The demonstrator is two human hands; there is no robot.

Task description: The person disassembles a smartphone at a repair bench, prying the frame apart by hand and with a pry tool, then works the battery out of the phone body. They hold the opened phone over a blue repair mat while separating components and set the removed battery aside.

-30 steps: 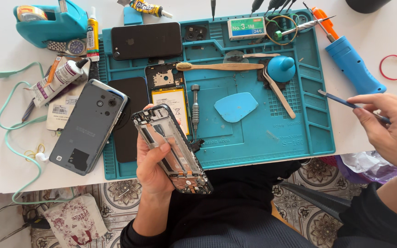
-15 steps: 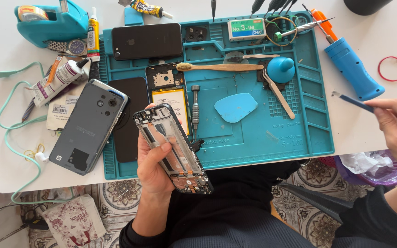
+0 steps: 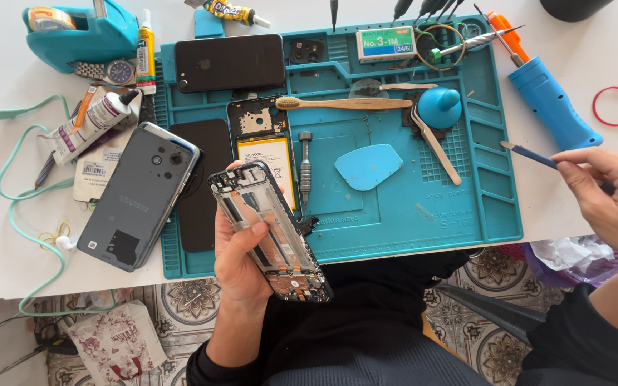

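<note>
My left hand (image 3: 239,250) grips an opened phone frame (image 3: 270,229) with its inner side up, held over the front edge of the blue repair mat (image 3: 409,214). Off the mat's right edge, my right hand (image 3: 609,196) pinches a thin blue-handled tool (image 3: 531,154) whose tip points left toward the mat. A grey phone back cover (image 3: 139,194) lies left of the held frame. A phone body with a yellow-labelled battery (image 3: 267,154) lies just beyond it, beside a small screwdriver (image 3: 305,168).
On the mat lie a dark phone (image 3: 230,63), a toothbrush (image 3: 345,104), a blue pick (image 3: 368,166), a blue dome blower (image 3: 439,107) and a spudger (image 3: 434,143). A tape dispenser (image 3: 84,32), glue tubes, a green cable (image 3: 26,193), a blue tool handle (image 3: 552,104) and a red rubber band (image 3: 613,106) surround it.
My right hand with the blue-handled tool has drawn back to the right and slightly up, away from the mat. The left hand and the phone frame stay put.
</note>
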